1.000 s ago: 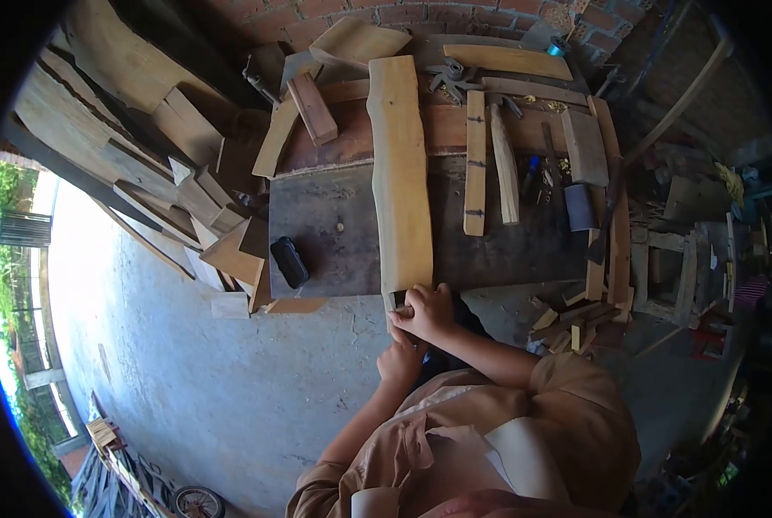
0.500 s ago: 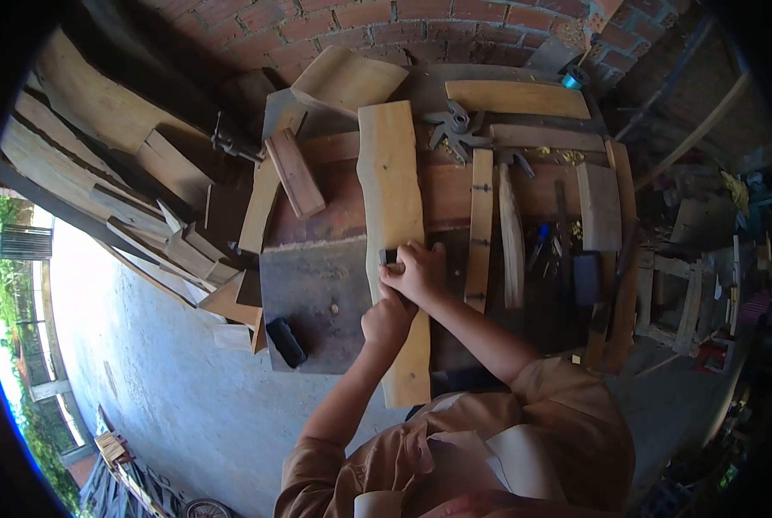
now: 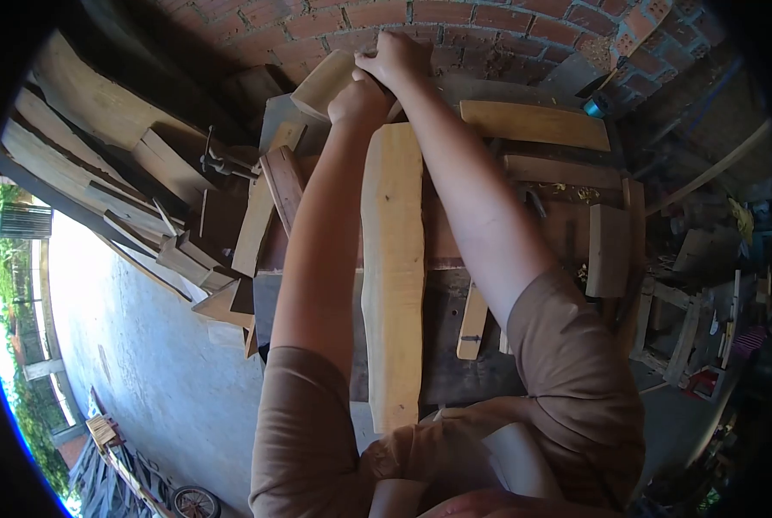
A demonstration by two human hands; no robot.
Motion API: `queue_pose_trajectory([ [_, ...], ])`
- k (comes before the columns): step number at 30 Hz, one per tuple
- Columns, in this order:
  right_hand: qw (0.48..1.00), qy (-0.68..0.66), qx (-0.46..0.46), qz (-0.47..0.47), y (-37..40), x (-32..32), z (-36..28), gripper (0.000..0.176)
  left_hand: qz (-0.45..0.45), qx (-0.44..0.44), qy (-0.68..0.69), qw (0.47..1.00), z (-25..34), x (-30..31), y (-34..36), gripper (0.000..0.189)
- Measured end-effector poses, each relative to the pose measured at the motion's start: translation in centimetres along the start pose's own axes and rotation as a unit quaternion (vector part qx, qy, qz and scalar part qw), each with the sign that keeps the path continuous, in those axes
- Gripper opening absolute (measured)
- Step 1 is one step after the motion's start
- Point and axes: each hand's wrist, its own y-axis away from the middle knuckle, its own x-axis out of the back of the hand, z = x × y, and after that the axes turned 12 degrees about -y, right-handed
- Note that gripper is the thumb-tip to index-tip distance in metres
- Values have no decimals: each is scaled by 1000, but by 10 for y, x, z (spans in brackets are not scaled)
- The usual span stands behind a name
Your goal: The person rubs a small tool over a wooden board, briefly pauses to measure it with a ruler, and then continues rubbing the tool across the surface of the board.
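A long pale plank (image 3: 393, 268) with a wavy edge lies lengthwise on the dark workbench (image 3: 455, 380), its near end close to my body. Both arms stretch forward to beyond its far end. My left hand (image 3: 360, 102) is closed, thumb up, in front of a curved pale board (image 3: 324, 85). Just beyond it and to the right, my right hand (image 3: 401, 62) is also closed, its thumb pointing left. Whatever the two hands grip is hidden by the fingers.
Left of my arm lies a reddish wooden block (image 3: 282, 186). Another pale board (image 3: 534, 125) and a grey-brown block (image 3: 607, 250) sit on the right. Stacked boards (image 3: 110, 164) lean at the left. A brick wall (image 3: 490, 34) stands behind the bench.
Both hands have moved forward from the near half of the plank to past its far end. A small dark block seen at my fingers earlier is now hidden. The plank appears shifted slightly nearer.
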Motion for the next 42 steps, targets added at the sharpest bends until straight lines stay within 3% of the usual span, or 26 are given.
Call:
queue_pose_trajectory([
  [3, 999, -33, 6, -17, 33, 19, -22, 44, 29, -12, -3, 999, -15, 24, 59, 61],
  [4, 998, -56, 25, 20, 56, 20, -26, 44, 32, -9, -4, 999, -19, 24, 85, 60],
  [5, 994, -77, 43, 58, 83, 24, -32, 45, 18, 7, 2, 1000, -22, 25, 115, 60],
  [9, 985, -153, 63, 55, 234, 47, -54, 41, 80, -3, 6, 997, -49, -24, 254, 68],
  [14, 988, -140, 54, -29, 445, 62, -65, 34, -20, -9, 42, 999, -81, -101, 453, 73],
  [15, 987, -142, 42, -58, 479, 69, -69, 35, -75, 5, 44, 996, -84, -105, 486, 77],
  [20, 982, -122, 50, -134, 574, 84, -77, 34, -125, 23, 38, 991, -96, -137, 585, 76],
  [24, 982, -135, 72, -113, 568, 70, -66, 37, -154, 33, 45, 986, -93, -141, 572, 78],
  [25, 983, -132, 75, -104, 558, 65, -63, 36, -118, 25, 24, 992, -92, -145, 561, 78],
  [26, 984, -130, 78, -95, 545, 60, -60, 36, -82, 18, 3, 996, -90, -147, 548, 79],
  [30, 988, -124, 78, -45, 476, 35, -44, 35, -83, 17, -21, 996, -79, -129, 466, 78],
  [31, 989, -121, 76, -40, 454, 26, -38, 35, -73, 8, -29, 997, -78, -130, 442, 80],
  [32, 990, -119, 71, -39, 430, 20, -33, 34, -159, 30, -9, 987, -73, -119, 413, 85],
  [34, 989, -129, 67, -31, 378, 5, -22, 34, -162, 27, -13, 986, -67, -113, 356, 82],
  [36, 991, -104, 34, -72, 318, -6, -12, 33, -150, 22, -21, 988, -58, -101, 294, 78],
  [38, 993, -90, 65, -25, 255, -28, 3, 33, -136, 30, -7, 990, -47, -85, 228, 73],
  [40, 990, -134, 38, 7, 186, -48, 14, 33, -107, 22, -4, 994, -43, -84, 155, 67],
  [41, 989, -142, -27, -44, 147, -53, 16, 35, -118, 22, -7, 993, -41, -75, 117, 62],
  [42, 997, -46, -22, -60, 110, -35, 3, 38, -88, 11, -4, 996, -40, -71, 80, 59],
])
